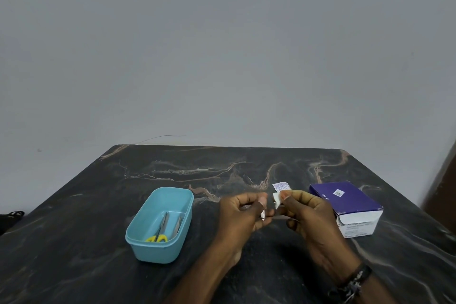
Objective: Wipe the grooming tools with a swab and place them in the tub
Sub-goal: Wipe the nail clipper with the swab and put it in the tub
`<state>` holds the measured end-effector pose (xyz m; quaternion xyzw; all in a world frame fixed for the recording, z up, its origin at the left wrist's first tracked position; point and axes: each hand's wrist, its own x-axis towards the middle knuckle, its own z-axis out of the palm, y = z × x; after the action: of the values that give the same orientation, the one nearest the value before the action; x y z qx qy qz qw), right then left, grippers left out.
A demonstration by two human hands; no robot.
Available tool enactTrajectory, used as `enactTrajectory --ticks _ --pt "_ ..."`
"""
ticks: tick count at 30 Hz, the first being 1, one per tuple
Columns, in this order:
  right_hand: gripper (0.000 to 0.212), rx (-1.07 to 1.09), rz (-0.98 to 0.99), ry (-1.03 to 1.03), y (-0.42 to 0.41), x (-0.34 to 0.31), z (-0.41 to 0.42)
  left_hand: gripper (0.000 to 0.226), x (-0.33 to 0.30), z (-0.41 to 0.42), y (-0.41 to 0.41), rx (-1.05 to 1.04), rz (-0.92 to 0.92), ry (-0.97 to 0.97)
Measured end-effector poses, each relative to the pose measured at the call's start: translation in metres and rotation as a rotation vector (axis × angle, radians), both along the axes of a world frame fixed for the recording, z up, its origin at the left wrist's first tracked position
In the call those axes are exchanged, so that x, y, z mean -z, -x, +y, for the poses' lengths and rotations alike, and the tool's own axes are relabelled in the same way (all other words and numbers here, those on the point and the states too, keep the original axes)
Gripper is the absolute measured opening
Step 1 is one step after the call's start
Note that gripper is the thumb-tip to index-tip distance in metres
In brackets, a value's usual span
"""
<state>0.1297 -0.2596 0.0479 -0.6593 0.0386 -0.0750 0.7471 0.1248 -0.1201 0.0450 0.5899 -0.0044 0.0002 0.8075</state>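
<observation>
A light blue tub (138,242) sits on the dark marble table left of my hands. Inside it lie scissors with yellow handles (159,231) and another metal tool (178,224). My left hand (243,212) is closed on a small metal grooming tool (263,215), only its shiny end showing. My right hand (303,207) pinches a white swab (276,198) right next to that tool. A torn white swab wrapper (280,185) with purple print lies on the table just behind my fingers.
A purple and white swab box (345,198) stands to the right of my right hand. The table's far edge meets a plain grey wall. A dark object (12,215) lies beyond the table's left edge.
</observation>
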Motion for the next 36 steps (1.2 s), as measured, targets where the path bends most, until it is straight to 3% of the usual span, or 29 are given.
enactTrajectory --ticks 10,25,36 --pt "0.011 -0.04 0.004 -0.003 -0.0012 0.0034 -0.0018 0.035 0.0022 0.0015 -0.0023 -0.032 -0.031 0.01" --pt "0.011 -0.124 0.032 0.078 0.0002 0.0057 0.0025 0.02 0.0055 -0.0008 -0.0024 0.001 -0.088 -0.007" --pt "0.02 -0.17 0.117 0.073 0.0007 0.0028 0.0022 0.029 0.0063 -0.0024 -0.0033 -0.099 -0.149 -0.089"
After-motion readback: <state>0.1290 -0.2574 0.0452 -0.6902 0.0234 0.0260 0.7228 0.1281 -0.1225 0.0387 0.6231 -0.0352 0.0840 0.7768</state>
